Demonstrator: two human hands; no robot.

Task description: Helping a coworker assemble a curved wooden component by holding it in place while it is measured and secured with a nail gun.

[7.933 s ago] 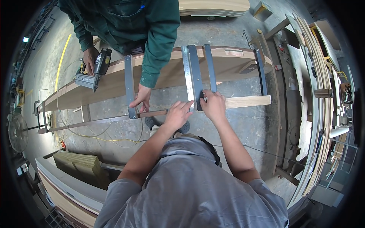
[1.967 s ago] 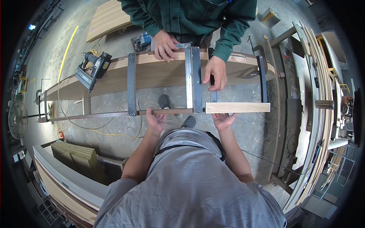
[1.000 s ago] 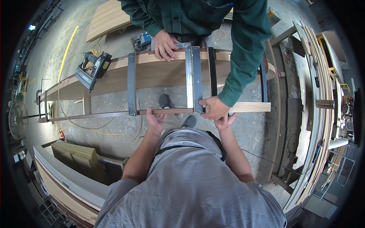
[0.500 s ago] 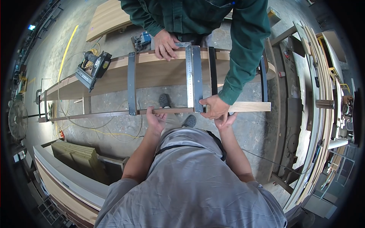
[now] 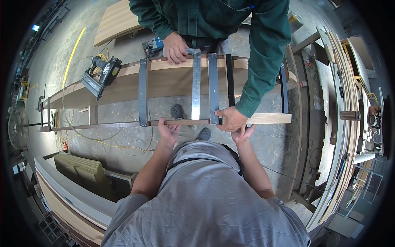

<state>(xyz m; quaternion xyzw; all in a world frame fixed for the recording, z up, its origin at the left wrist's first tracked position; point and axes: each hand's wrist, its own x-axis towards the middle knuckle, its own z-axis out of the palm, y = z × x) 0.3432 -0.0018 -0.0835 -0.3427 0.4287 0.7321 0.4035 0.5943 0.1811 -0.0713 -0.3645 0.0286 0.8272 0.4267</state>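
Note:
My left hand (image 5: 168, 131) is closed on the near edge of a narrow brown wooden rail (image 5: 187, 122). My right hand (image 5: 243, 134) is against the underside of a pale wooden strip (image 5: 269, 118), its fingers partly behind a co-worker's hand (image 5: 231, 118). That hand presses at the lower end of a dark grey crosspiece (image 5: 213, 88). The co-worker's other hand (image 5: 175, 47) rests on the far wooden board (image 5: 164, 64), by the short arm of a metal square (image 5: 196, 84). The square's long blade reaches toward the near rail, left of the crosspiece.
A nail gun (image 5: 101, 76) lies on the far board at the left. More dark crosspieces (image 5: 142, 92) bridge the two long sides. A blue power tool (image 5: 153, 46) stands beyond. Hoses (image 5: 119, 143) trail on the floor. Long boards (image 5: 347, 123) are stacked at right.
The metal square has moved left, opening a gap between it and the dark crosspiece. The co-worker's hand by it has shifted slightly left. My hands stay about where they were.

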